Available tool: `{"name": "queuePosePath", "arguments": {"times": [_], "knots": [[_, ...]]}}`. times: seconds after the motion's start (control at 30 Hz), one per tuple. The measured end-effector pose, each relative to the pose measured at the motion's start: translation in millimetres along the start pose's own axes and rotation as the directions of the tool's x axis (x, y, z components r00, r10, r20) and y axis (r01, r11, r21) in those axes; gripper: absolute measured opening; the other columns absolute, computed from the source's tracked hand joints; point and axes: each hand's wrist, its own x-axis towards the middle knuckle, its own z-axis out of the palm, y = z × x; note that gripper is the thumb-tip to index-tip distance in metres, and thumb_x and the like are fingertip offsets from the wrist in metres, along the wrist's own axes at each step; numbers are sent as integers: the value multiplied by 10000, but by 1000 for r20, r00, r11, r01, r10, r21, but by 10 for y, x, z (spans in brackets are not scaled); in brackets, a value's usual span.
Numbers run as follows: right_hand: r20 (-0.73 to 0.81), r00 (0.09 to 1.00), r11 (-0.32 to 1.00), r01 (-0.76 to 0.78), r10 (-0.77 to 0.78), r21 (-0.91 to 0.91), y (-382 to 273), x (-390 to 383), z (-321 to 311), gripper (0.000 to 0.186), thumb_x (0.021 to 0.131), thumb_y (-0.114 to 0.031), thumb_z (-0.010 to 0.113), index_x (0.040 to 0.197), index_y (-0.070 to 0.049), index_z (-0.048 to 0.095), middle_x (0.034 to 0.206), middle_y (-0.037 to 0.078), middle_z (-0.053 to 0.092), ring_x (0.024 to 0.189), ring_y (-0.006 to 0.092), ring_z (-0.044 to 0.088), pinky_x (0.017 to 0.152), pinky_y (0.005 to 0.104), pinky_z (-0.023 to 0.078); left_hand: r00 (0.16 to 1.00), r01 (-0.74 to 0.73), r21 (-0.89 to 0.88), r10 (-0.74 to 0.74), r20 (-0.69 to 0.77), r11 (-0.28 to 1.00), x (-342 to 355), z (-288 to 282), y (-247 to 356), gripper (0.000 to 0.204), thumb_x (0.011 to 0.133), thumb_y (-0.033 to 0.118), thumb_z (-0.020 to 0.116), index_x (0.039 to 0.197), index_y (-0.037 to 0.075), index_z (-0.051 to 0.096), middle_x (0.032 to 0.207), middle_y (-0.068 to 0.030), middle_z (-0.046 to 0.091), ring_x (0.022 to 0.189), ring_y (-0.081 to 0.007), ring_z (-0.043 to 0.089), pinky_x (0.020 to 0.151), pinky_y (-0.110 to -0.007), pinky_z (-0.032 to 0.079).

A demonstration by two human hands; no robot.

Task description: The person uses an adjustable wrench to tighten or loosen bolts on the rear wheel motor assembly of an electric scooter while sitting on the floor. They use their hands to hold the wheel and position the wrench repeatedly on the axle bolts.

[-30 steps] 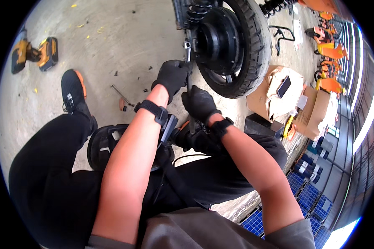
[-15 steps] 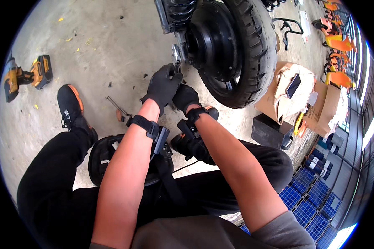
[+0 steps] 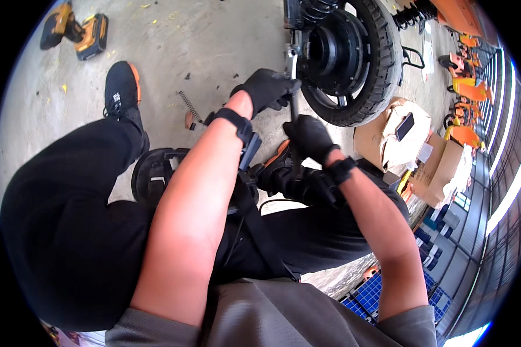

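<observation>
A long metal wrench (image 3: pixel 294 68) stands nearly upright in the picture, its bright ring end at the axle end of a black wheel hub (image 3: pixel 334 55). My right hand (image 3: pixel 309 139), in a black glove, is wrapped round the lower part of the handle. Higher up, my gloved left hand (image 3: pixel 266 89) is closed with its fingertips at the shaft, just below the ring end. A knobbly black tyre (image 3: pixel 381 69) surrounds the hub, and a dark shock absorber (image 3: pixel 318 8) rises beside it. The nut or bolt under the ring is too small to make out.
A yellow-black cordless power tool (image 3: pixel 78 32) lies at the far left. A coil spring (image 3: pixel 188 104) is on the concrete near my left forearm. Right of the wheel are cardboard boxes (image 3: pixel 382 136) with a phone (image 3: pixel 406 126) on top. Orange scooters (image 3: pixel 468 89) stand beyond.
The wrench has come into plain view at the hub. My right hand has moved right and lower along it, apart from my left hand. The whole view has shifted.
</observation>
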Motion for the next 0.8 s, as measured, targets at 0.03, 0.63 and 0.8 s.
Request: {"name": "queuePosePath", "arguments": {"times": [0.03, 0.63, 0.8], "knots": [[-9, 1000, 1000, 29, -29, 5, 50, -74, -87, 95, 733, -145, 619, 752, -59, 586, 710, 174, 609, 702, 374, 635, 597, 449, 499, 1000, 2, 22, -2, 12, 1000, -2, 63, 52, 357, 838, 364, 694, 907, 14, 675, 791, -71, 656, 647, -149, 625, 586, -272, 523], [-4, 1000, 1000, 10, -10, 5, 126, -63, -278, 101, 735, -132, 645, 760, -56, 584, 676, 168, 598, 686, 362, 636, 584, 440, 508, 993, 5, 31, -2, -121, 1000, 156, 272, 61, 381, 877, 362, 645, 774, -4, 662, 660, -71, 626, 563, -162, 586, 540, -300, 480], [21, 1000, 1000, 3, -3, 25, 77, 95, -23, 115, 769, -159, 613, 735, -52, 591, 719, 200, 618, 717, 382, 632, 614, 473, 496, 982, 70, 206, -32, -184, 976, 192, 184, -21, 395, 831, 396, 652, 886, 6, 688, 767, -136, 676, 689, -232, 639, 657, -361, 497]]}}
